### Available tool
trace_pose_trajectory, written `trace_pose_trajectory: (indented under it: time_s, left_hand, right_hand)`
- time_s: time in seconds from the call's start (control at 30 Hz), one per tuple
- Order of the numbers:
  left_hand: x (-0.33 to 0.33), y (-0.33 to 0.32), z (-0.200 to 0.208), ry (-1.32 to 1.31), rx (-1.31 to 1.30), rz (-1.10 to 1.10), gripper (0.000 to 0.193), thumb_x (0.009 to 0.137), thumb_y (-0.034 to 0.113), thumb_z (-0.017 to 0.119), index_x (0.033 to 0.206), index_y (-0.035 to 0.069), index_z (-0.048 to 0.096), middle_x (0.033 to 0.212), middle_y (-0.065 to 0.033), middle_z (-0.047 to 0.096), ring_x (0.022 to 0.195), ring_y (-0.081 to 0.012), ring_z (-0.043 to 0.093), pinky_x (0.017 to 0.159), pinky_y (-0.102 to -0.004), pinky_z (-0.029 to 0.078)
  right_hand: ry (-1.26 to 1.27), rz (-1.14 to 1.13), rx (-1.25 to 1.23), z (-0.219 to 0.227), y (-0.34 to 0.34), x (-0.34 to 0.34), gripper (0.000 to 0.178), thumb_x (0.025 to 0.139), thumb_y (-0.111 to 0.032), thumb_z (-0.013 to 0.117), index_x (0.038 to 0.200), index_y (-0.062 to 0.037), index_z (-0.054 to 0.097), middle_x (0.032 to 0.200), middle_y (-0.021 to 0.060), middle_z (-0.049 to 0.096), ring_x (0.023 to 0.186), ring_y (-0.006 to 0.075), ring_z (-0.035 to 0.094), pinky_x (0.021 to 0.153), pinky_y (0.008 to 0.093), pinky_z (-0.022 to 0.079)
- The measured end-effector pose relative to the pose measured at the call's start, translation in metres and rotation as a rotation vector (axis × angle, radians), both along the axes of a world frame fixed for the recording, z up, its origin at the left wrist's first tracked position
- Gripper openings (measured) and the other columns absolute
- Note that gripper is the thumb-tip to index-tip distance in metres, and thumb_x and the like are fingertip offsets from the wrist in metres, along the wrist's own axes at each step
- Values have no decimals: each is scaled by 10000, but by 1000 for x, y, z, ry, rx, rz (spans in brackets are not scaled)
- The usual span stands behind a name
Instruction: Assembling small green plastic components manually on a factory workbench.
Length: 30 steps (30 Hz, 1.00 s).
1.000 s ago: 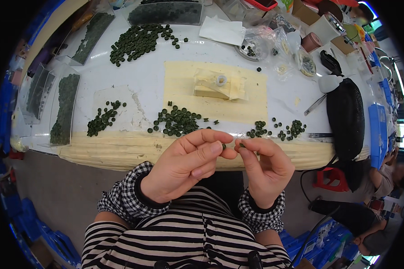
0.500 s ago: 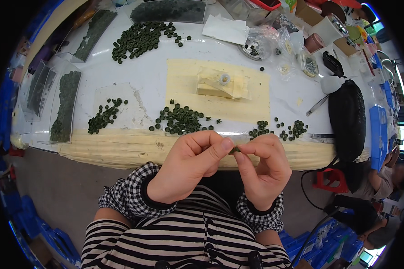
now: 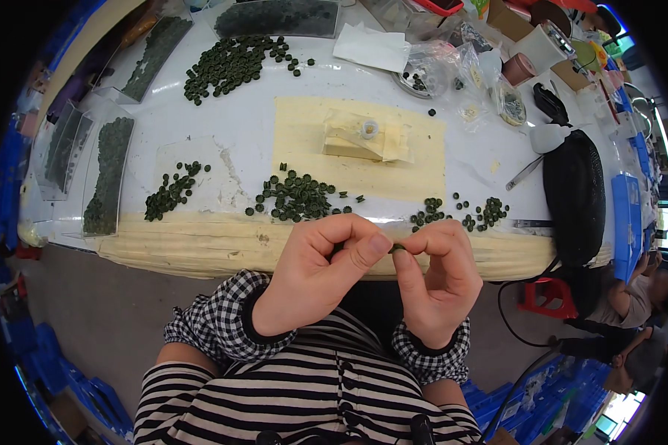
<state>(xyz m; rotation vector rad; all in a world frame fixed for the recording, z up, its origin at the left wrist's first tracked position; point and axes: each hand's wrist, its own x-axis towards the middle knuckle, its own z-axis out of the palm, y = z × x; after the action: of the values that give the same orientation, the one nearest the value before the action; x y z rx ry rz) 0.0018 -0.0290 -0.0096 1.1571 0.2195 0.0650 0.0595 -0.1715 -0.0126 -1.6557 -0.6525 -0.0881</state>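
Just in front of the table's near edge, my left hand (image 3: 323,271) and my right hand (image 3: 441,278) meet at the fingertips. Both pinch one small dark green ridged round piece (image 3: 398,248), mostly covered by the fingers. Beyond my left hand lies a pile of similar green toothed pieces (image 3: 295,196). Smaller clusters of them (image 3: 428,213) sit past my right hand. Behind the hands, a block wrapped in yellowish tape (image 3: 356,148) stands on a yellow sheet (image 3: 297,119), with a small clear ring (image 3: 369,129) on top.
Clear bins of green pieces (image 3: 107,178) stand at left. A larger pile (image 3: 226,67) lies at the back, near a white tissue (image 3: 371,48). At right are tweezers (image 3: 525,172), a white squeeze bottle (image 3: 549,139) and a black bag-like object (image 3: 574,196). Co-workers sit at far right.
Both hands stay together with slight finger shifts; the left fingertips have edged right and the held piece has turned a little. A co-worker at far right has moved.
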Motion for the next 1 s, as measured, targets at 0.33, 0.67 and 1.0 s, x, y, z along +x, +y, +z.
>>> trace_pose_trajectory:
  time_s: [0.33,0.67,1.0]
  left_hand:
    - [-5,12,0,-142,334,-24,240,805,-28,665,1041,9,679,599,69,347,566,-21,333,566,-179,321]
    - [-3,10,-4,-232,415,86,226,793,-23,677,1013,25,691,622,41,471,522,-18,308,492,-183,270]
    - [-3,10,-3,-237,550,137,206,772,-21,691,974,20,700,545,46,339,505,-46,319,479,-214,264]
  right_hand:
    - [147,73,68,-1,-1,2,112,754,77,659,837,21,608,844,78,595,793,157,549,712,256,441]
    - [351,129,189,-5,0,-2,127,782,89,640,899,41,626,894,73,592,842,139,546,763,251,438]
    - [-5,-52,48,-5,8,-6,154,744,91,672,885,35,654,833,94,606,744,162,578,660,240,459]
